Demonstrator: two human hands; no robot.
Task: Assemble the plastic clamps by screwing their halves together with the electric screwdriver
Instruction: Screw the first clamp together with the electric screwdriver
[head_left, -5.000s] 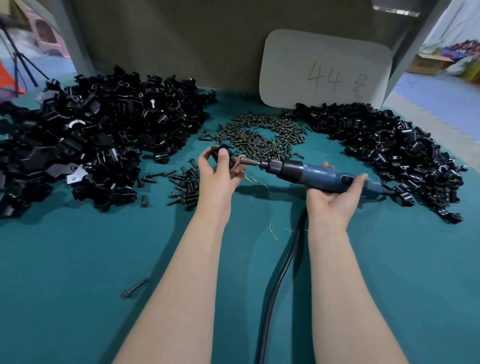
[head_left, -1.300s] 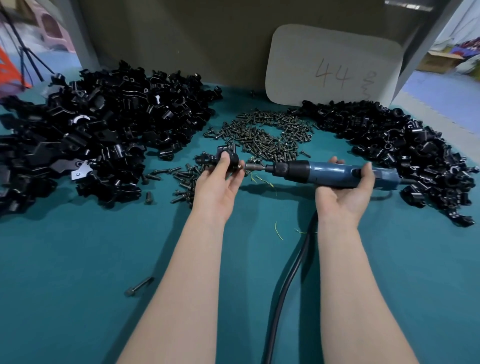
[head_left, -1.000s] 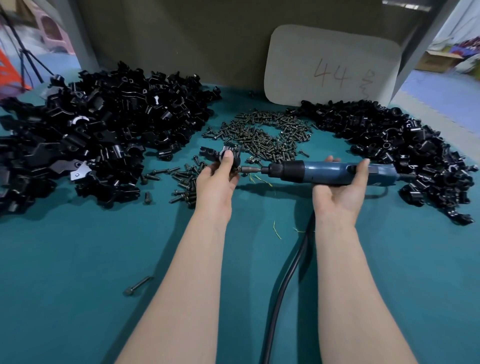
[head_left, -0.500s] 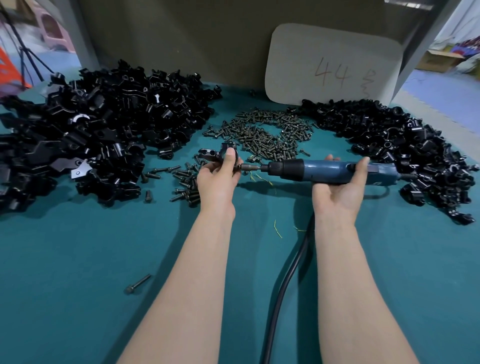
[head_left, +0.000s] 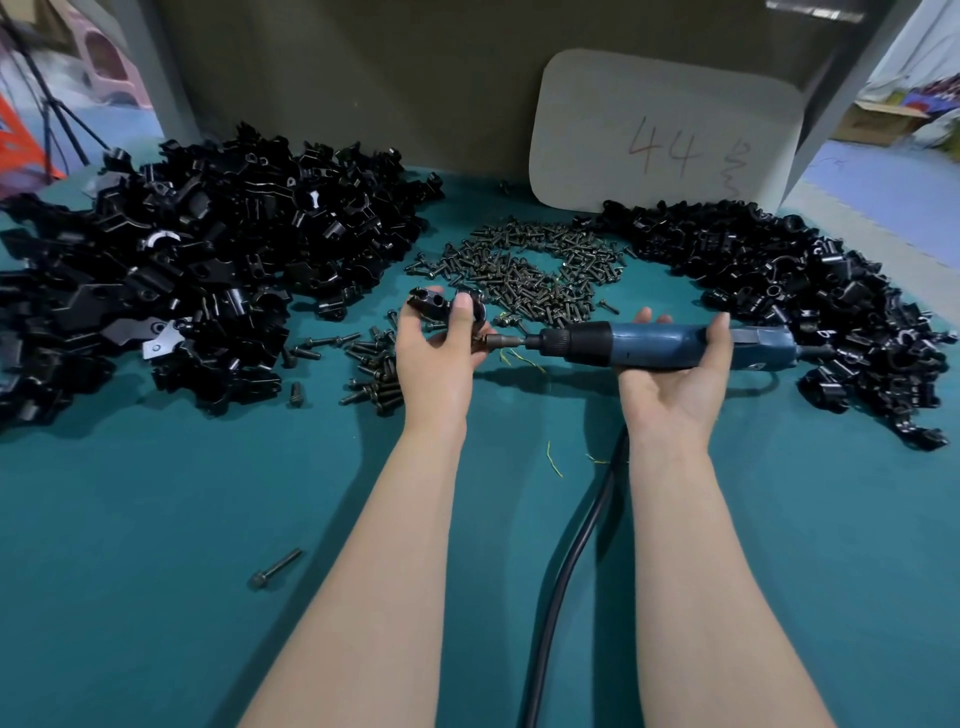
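Black plastic clamp (head_left: 430, 303) sits pinched in my left hand (head_left: 441, 364), my right hand (head_left: 670, 387) gripping the blue electric screwdriver (head_left: 649, 345), its bit (head_left: 501, 341) seemingly touching the clamp.

Glossy black plastic, dull metal, matt teal cloth.
Clamp parts (head_left: 208, 249) in both heaps: hard black plastic, shiny edges. Clamp (head_left: 428, 303) same plastic. Screws (head_left: 530, 270): dark metal, faint sheen. Screwdriver (head_left: 660, 347): smooth blue plastic body, black ribbed collar, bare metal bit. Desk (head_left: 130, 519): matt teal cloth, felt-like. Cable (head_left: 566, 582): smooth black sheath. Board (head_left: 665, 104): matt off-white, material unclear.
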